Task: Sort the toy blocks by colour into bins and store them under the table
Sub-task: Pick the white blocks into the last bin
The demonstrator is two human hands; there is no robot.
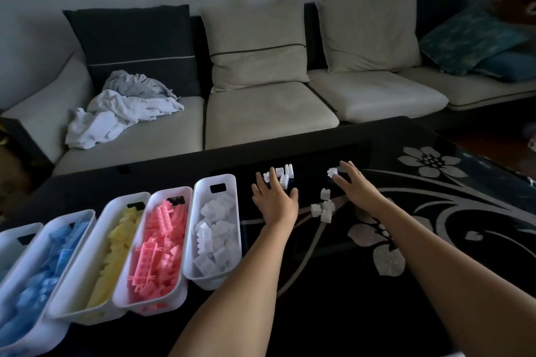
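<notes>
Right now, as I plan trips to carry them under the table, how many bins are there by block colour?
Blue bin: 1
Yellow bin: 1
Pink bin: 1
White bin: 1
Bin cut off at the left edge, contents unclear: 1
Total: 5

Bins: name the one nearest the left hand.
The white-block bin, rightmost in the row, beside the left hand; the pink bin, yellow bin and blue bin sit farther left.

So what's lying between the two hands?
A small cluster of white blocks lies on the dark table between the left hand and the right hand, as the head view shows.
</notes>
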